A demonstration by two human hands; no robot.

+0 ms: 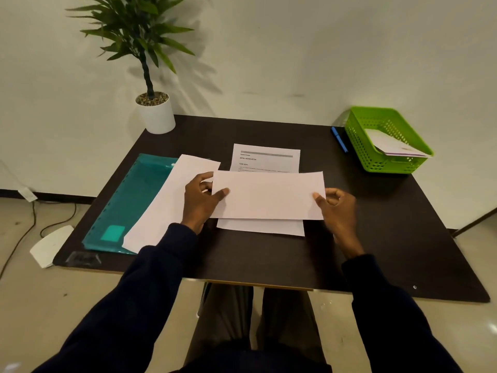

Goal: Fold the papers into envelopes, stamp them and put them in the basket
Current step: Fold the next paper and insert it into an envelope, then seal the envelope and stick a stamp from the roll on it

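Note:
A folded white paper point(269, 195) is held flat a little above the dark table point(269, 259), in front of me at the centre. My left hand point(201, 203) pinches its left edge, thumb on top. My right hand point(336, 208) pinches its right edge the same way. Under it lies a printed sheet point(265, 158), its lower part showing below the folded paper. Another blank sheet point(166, 203) lies at the left, partly on a teal plastic folder point(129, 200). The green basket point(387, 138) stands at the back right with a white envelope point(395, 146) inside.
A blue pen point(339, 139) lies just left of the basket. A potted plant point(154, 109) stands at the table's back left corner. A white device point(49, 246) and cables lie on the floor at the left. My knees are under the table's front edge.

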